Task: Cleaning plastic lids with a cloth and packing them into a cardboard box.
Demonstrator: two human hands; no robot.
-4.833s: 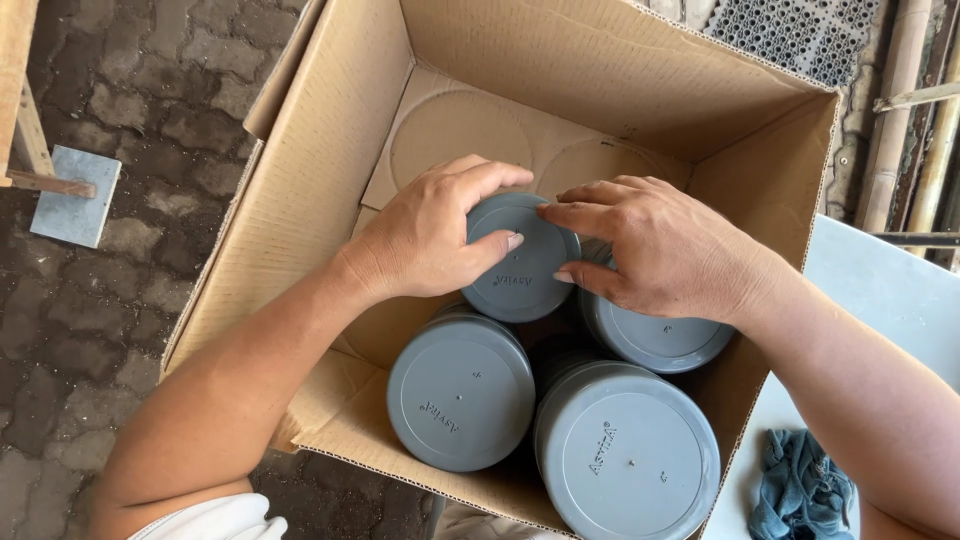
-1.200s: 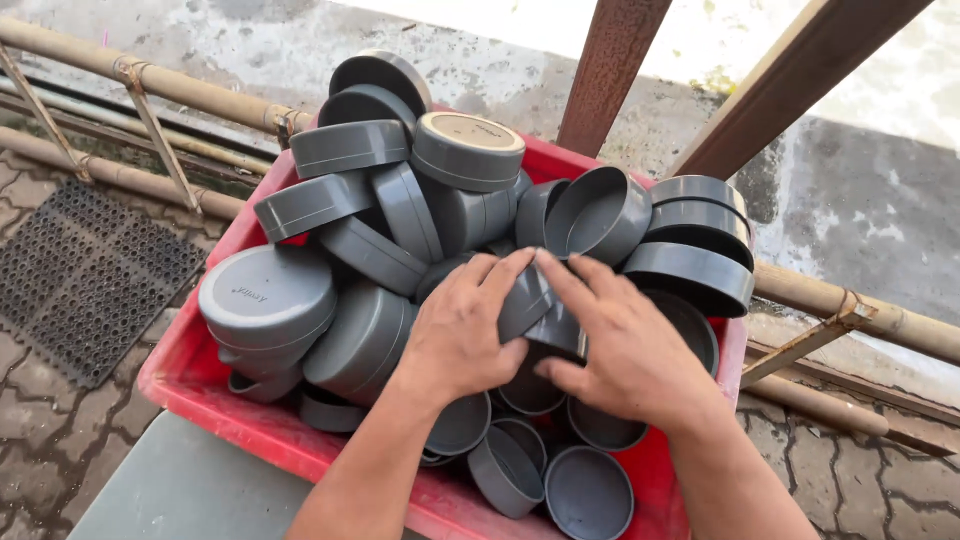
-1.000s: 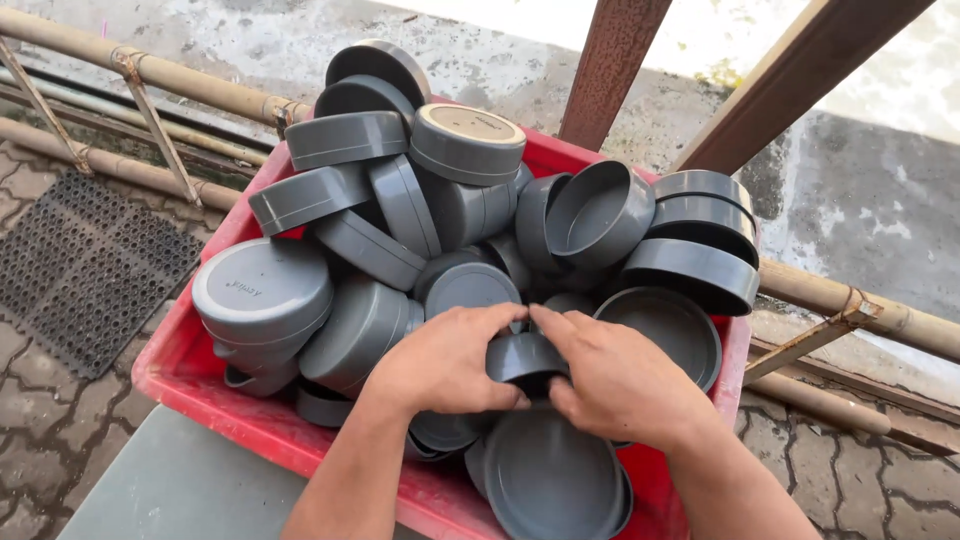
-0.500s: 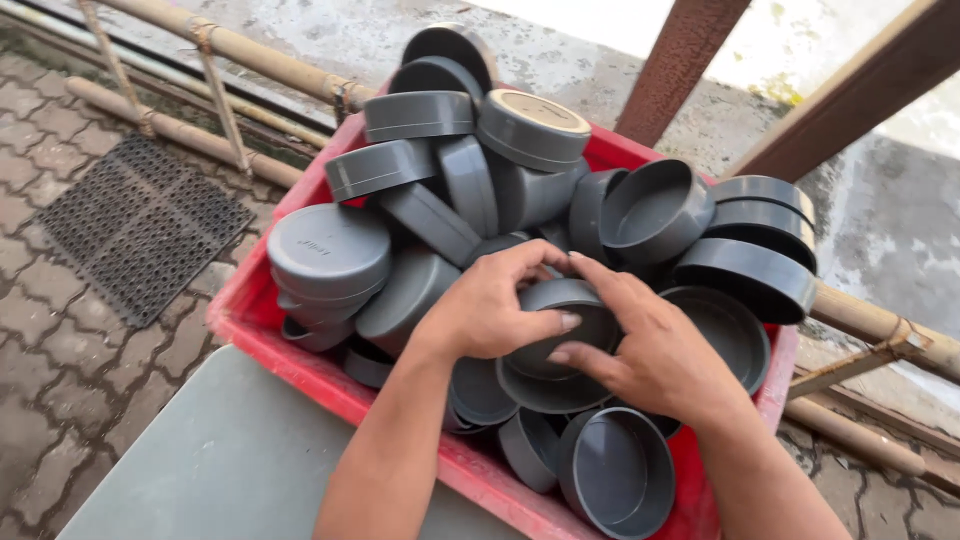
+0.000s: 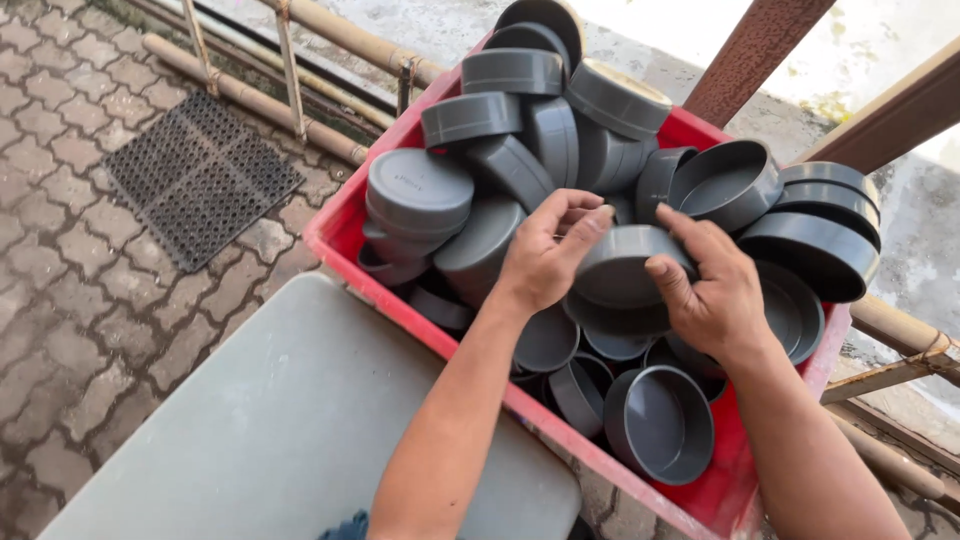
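Here I see a grey cap (image 5: pixel 622 266) held above the heap of grey caps (image 5: pixel 520 150) in the red crate (image 5: pixel 340 235). My left hand (image 5: pixel 545 255) and right hand (image 5: pixel 712 290) have their fingers closed around its sides. A grey table (image 5: pixel 290 430) stands just beside the crate, on the paved floor (image 5: pixel 60 250).
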